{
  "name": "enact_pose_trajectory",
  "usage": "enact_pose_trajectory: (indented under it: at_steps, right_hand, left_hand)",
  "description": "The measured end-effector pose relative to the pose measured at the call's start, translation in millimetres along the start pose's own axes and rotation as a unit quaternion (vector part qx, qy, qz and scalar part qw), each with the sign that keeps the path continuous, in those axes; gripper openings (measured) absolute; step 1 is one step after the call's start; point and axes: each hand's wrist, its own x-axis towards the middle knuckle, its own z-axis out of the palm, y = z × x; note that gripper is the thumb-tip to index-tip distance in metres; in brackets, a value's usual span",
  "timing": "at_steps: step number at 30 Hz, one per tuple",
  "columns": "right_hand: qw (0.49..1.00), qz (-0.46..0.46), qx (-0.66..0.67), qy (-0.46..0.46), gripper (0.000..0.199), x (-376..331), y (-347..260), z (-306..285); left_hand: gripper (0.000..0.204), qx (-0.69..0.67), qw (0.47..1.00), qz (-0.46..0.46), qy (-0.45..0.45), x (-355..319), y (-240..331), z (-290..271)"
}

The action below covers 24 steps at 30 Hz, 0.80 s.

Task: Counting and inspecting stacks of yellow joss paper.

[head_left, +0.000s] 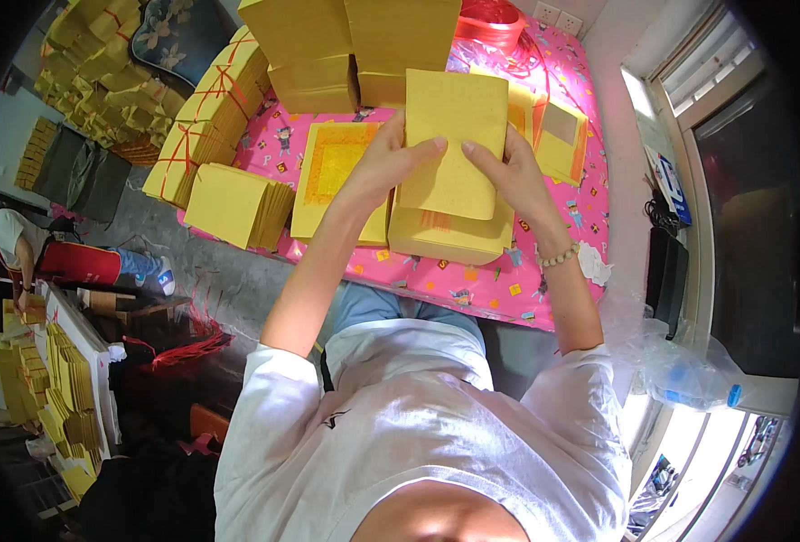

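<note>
Between my two hands is a sheaf of yellow paper, its flat face toward me and its near edge above a thick yellow paper stack. My left hand grips its left edge, thumb laid across the face. On the opposite edge, my right hand holds it the same way, a beaded bracelet on that wrist. The fingers behind the paper are hidden. Left of the stack lies yellow paper with an orange printed panel. To the right rests another yellow piece with a grey patch.
A pink patterned cloth covers the table. Tall yellow stacks stand at the back, red-tied bundles and a leaning pile at left. Red strapping sits at back right, a plastic bottle by the window. Another person works far left.
</note>
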Motion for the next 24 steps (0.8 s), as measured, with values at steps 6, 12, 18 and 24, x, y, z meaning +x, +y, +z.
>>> enact_pose_trajectory:
  at_steps: [6,12,18,24]
  right_hand:
    - [0.988,0.109,0.106,0.015,0.036,7.1,-2.6,2.4]
    - [0.977,0.129,0.172,0.003,0.038,8.6,1.9,3.1]
    - [0.994,0.067,0.080,0.037,0.041,-1.0,-1.1,9.2]
    - [0.999,-0.024,0.041,0.018,0.050,-8.5,14.8,5.0]
  left_hand:
    - [0.046,-0.063,0.996,-0.067,-0.011,10.2,-0.8,-1.3]
    - [0.036,-0.068,0.994,-0.090,0.011,8.8,-2.0,0.2]
    - [0.039,0.036,0.998,-0.027,0.046,-0.8,0.5,9.9]
    - [0.039,0.040,0.972,0.228,0.034,-3.6,-39.7,10.6]
